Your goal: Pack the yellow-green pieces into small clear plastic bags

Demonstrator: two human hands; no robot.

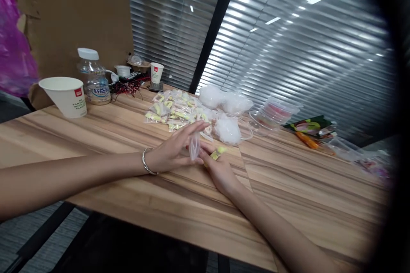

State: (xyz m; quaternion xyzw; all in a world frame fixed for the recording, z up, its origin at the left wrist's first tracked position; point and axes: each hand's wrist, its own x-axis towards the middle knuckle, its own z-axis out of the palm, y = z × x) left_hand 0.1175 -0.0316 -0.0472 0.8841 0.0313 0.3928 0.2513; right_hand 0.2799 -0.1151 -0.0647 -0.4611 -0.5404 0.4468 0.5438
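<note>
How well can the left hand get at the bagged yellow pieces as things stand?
Probably yes: the left hand is close on the near side of the bagged yellow pieces, with nothing apparent blocking the way. It may first need to let go of the small clear plastic bag at its fingers.

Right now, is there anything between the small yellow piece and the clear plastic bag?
Yes: in this view, fingers of the right hand holding the yellow piece lie between it and the clear bag.
</note>
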